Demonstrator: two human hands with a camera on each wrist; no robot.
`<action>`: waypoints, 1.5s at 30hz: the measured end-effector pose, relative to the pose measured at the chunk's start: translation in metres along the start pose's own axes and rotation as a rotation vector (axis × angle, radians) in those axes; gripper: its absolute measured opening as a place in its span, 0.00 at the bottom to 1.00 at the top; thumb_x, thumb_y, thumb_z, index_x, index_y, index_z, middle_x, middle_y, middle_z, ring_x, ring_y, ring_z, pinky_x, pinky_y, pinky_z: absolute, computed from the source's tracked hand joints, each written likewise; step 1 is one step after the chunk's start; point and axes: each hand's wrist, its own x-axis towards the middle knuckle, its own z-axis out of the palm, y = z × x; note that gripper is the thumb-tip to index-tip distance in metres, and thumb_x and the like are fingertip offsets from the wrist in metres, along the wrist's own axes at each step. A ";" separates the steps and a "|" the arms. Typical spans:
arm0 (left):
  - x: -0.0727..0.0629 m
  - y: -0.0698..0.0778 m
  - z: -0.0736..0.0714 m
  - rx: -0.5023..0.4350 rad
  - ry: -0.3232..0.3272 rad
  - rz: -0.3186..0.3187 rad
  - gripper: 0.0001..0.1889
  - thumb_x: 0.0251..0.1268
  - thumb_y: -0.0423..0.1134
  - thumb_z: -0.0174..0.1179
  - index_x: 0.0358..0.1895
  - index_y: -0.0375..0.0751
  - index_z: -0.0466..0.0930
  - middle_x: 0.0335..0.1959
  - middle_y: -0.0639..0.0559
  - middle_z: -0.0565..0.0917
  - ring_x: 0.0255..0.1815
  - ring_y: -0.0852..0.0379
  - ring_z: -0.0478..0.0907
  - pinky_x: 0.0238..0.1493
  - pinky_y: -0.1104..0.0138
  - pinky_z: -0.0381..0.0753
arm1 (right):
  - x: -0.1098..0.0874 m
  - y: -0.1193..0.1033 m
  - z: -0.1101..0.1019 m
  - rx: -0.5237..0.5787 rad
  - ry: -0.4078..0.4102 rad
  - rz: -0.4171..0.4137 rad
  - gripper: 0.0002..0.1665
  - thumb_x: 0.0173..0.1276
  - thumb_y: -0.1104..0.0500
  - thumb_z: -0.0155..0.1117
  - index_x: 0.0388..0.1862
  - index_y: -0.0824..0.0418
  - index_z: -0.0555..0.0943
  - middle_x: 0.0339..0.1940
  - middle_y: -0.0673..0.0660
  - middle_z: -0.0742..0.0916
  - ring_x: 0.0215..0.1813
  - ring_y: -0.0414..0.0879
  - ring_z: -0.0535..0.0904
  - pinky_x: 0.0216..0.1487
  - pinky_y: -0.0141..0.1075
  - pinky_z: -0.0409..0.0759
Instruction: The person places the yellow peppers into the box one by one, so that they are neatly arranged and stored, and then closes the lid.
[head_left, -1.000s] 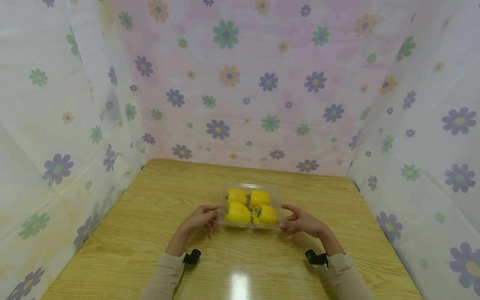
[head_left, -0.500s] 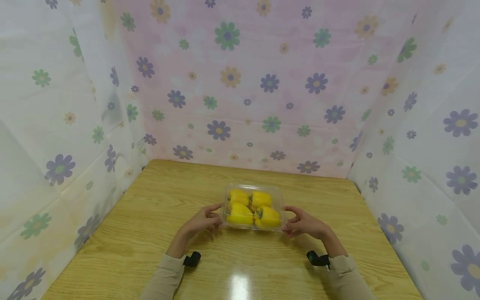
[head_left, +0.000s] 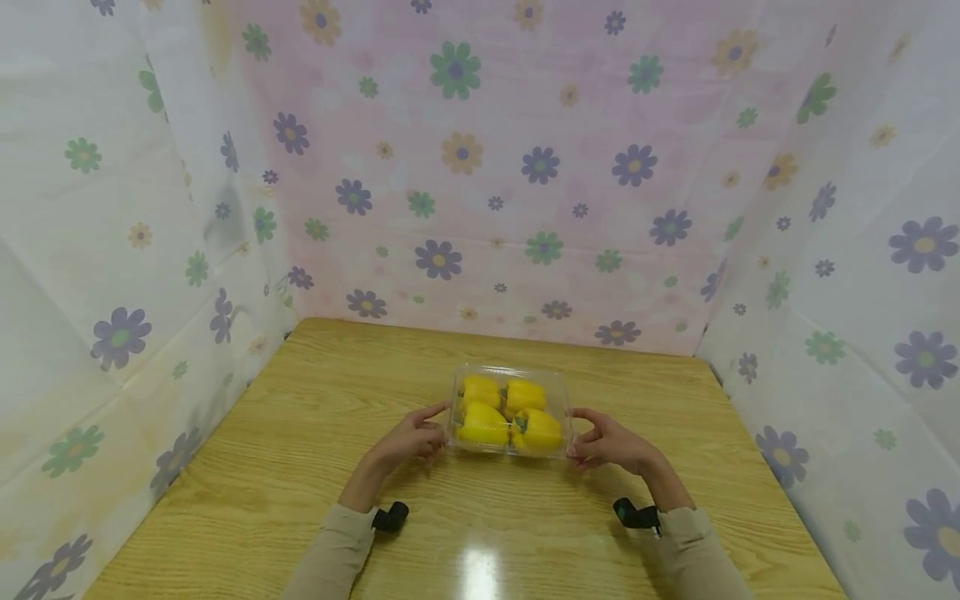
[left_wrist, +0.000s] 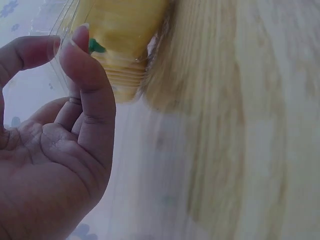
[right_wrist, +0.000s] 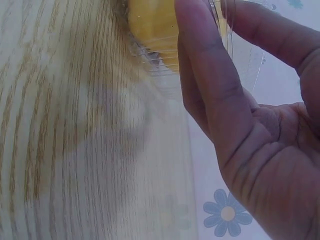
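A clear plastic container [head_left: 513, 367] sits in the middle of the head view with several yellow bell peppers [head_left: 537, 430] inside, their stems green. My left hand [head_left: 408, 440] pinches the container's left rim between thumb and finger; the left wrist view shows the thin plastic edge between those fingertips [left_wrist: 82, 65]. On the opposite side my right hand [head_left: 611, 443] pinches the right rim the same way, with its fingers [right_wrist: 215, 75] against the clear edge in the right wrist view. Whether the container touches the table or hangs slightly above it, I cannot tell.
A wood-grain table [head_left: 360, 367] lies under the container and both arms. Flower-patterned cloth [head_left: 487, 183] stands behind it and along both sides. Black wrist devices [head_left: 392, 517] are worn at both cuffs. A light glare shows near the table's front.
The container has shifted a little to the right, and both hands have moved with it while keeping their hold on its rims.
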 end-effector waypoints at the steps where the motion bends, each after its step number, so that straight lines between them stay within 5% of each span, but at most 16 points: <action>1: 0.001 0.000 0.000 -0.008 0.004 0.001 0.37 0.73 0.30 0.55 0.82 0.43 0.52 0.26 0.49 0.79 0.24 0.58 0.71 0.28 0.67 0.74 | 0.000 0.000 0.000 0.002 -0.001 -0.001 0.49 0.77 0.63 0.61 0.81 0.73 0.41 0.44 0.77 0.86 0.47 0.65 0.86 0.48 0.52 0.87; 24: 0.009 -0.005 0.003 -0.008 0.097 0.006 0.36 0.70 0.29 0.54 0.81 0.39 0.56 0.28 0.48 0.83 0.24 0.61 0.70 0.26 0.70 0.77 | 0.003 0.010 -0.003 0.066 0.053 -0.018 0.52 0.75 0.64 0.62 0.84 0.67 0.39 0.45 0.73 0.88 0.46 0.58 0.88 0.47 0.47 0.88; 45: 0.007 -0.005 0.003 -0.046 0.087 0.020 0.35 0.73 0.30 0.53 0.81 0.39 0.54 0.30 0.52 0.86 0.19 0.62 0.62 0.27 0.70 0.74 | 0.004 0.010 -0.002 0.079 0.057 -0.004 0.53 0.74 0.65 0.64 0.83 0.67 0.40 0.43 0.74 0.88 0.43 0.54 0.88 0.46 0.46 0.88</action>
